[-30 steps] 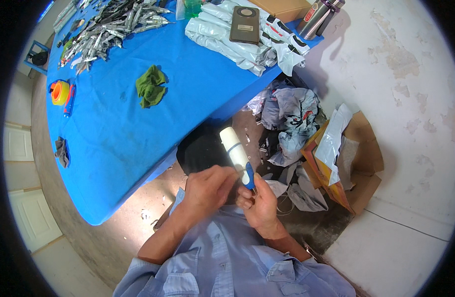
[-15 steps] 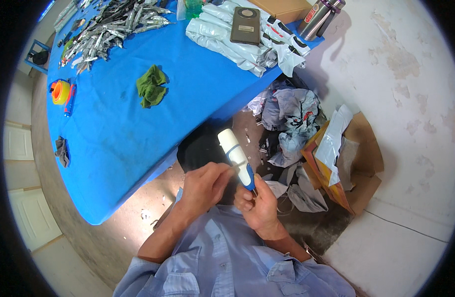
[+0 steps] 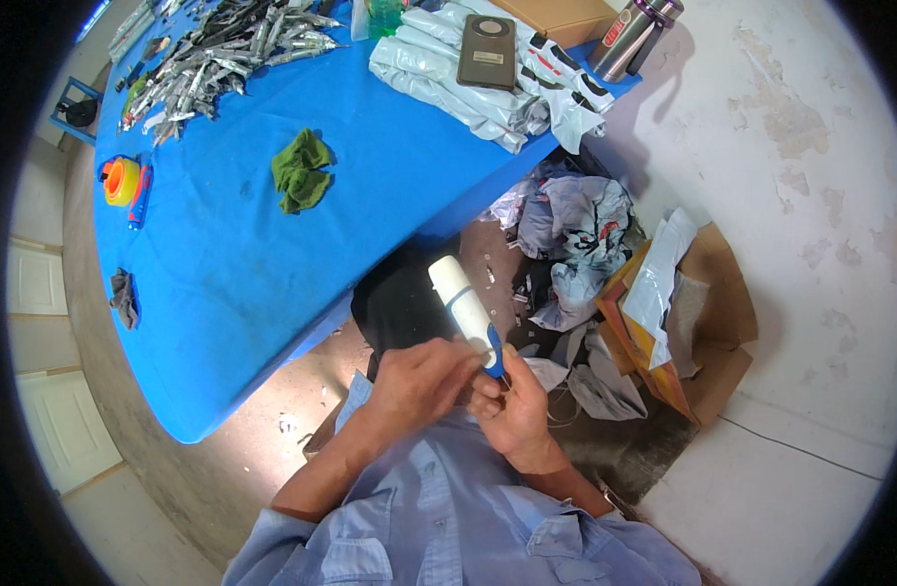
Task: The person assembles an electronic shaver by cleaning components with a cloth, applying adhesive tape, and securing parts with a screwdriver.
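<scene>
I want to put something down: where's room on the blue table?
The blue table is bare between the green cloth and grey cloth, and between the green cloth and plastic bags. The far side is crowded: silvery pile, bags, flask.

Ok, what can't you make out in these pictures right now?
All in the head view:
White and blue device: lower end hidden by the right hand.
Left hand: its own fingers hide whether anything is pinched between them.
Green container: cut off by the top edge.
Cardboard box: a pale plastic sheet hides part of it.
Floor scraps: too small to identify.
</scene>
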Motion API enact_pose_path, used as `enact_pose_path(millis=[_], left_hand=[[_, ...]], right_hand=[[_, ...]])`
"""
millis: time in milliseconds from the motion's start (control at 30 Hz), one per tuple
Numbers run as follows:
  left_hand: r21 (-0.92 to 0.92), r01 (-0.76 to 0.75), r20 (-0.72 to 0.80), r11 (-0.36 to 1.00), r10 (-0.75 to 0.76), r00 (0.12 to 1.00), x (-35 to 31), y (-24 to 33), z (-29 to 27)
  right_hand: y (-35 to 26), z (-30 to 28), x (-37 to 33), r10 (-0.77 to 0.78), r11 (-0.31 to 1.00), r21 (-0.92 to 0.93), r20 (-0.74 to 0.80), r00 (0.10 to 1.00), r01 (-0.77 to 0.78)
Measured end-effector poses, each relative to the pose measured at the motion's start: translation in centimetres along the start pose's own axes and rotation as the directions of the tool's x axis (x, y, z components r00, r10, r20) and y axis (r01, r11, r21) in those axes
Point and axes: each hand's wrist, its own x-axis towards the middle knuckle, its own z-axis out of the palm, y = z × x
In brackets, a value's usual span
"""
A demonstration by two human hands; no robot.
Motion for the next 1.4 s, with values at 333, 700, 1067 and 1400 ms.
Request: enact_pose_path(millis=[333, 700, 1067, 1400], left_hand=[[0.025, 0.121, -0.096, 0.992, -0.118, 0.988, 1.7, -1.2, -0.6], [0.056, 0.108, -0.075, 0.993, -0.103, 0.992, 1.4, -1.8, -0.3], [0.062, 0.114, -0.047, 0.992, -0.111, 0.993, 0.9, -1.3, -0.6], [0.081, 0.026, -0.04, 0.996, -0.023, 0.999, 0.6, -0.9, -0.4]], right_hand=[[0.0, -1.2, 0.2, -0.04, 0.997, -0.053, 0.149, 0.988, 0.048], [-0.5, -0.6, 0.0, -0.026, 0.999, -0.031, 0.08, 0.996, 0.029], [-0.4, -0.5, 0.0, -0.017, 1.0, -0.021, 0.04, 0.999, 0.018], [-0.2, -0.8, 0.0, -0.013, 0.999, -0.03, 0.058, 0.998, 0.014]])
